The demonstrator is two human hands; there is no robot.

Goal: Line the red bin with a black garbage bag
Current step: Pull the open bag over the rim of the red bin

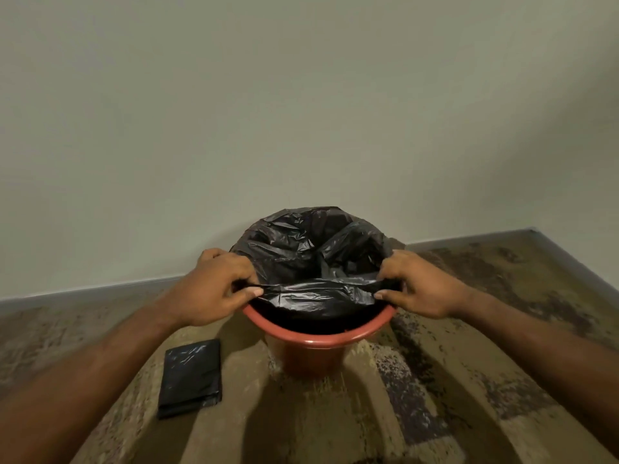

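A red round bin (318,338) stands on the carpet against the wall. A black garbage bag (311,252) sits open in its mouth, draped over the far rim. The bag's near edge is stretched taut above the near rim, which shows bare red. My left hand (214,289) pinches that edge at the bin's left side between thumb and fingers. My right hand (418,286) pinches it at the right side. The bin's inside is hidden by the bag.
A folded stack of black bags (191,376) lies flat on the carpet left of the bin. The patterned carpet (435,380) covers the floor. A pale wall (301,112) with a grey baseboard stands directly behind the bin.
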